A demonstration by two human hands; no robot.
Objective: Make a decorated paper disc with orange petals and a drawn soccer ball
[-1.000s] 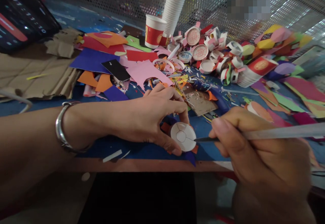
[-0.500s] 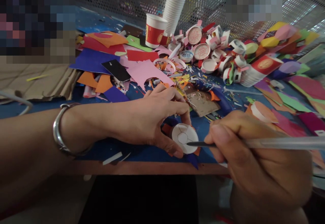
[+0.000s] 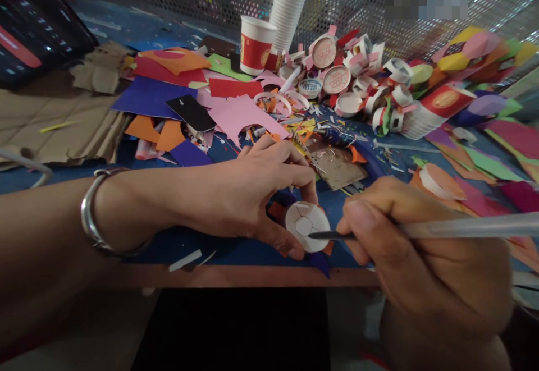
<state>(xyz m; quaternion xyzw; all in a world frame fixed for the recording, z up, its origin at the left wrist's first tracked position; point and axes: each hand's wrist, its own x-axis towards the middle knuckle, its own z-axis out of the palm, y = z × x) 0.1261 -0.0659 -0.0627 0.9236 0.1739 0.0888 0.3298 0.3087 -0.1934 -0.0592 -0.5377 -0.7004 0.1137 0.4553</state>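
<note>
My left hand [image 3: 273, 191] grips a small round paper cup base [image 3: 301, 239] by its rim, thumb at the near side and fingers at the far side. Lines on its white face form a pentagon with strokes running outward. Orange and blue paper pieces [image 3: 320, 263] stick out around it. In my right hand [image 3: 404, 247] is a pen [image 3: 458, 226], pinched between thumb and fingers. Its dark tip touches the white face just right of the pentagon. A silver bangle [image 3: 89, 208] circles my left wrist.
A tall stack of paper cups [image 3: 292, 12] and a single cup [image 3: 256, 45] stand at the back. Cut cup bases [image 3: 336, 80] lie heaped to their right. Coloured paper [image 3: 145, 97] and cardboard [image 3: 54, 118] cover the left. The table's edge [image 3: 252, 275] runs close in front.
The pen tip has shifted slightly up on the white disc, and a line near it shows more clearly. My left hand keeps its hold. The view has shifted slightly, showing a dark screen at far left.
</note>
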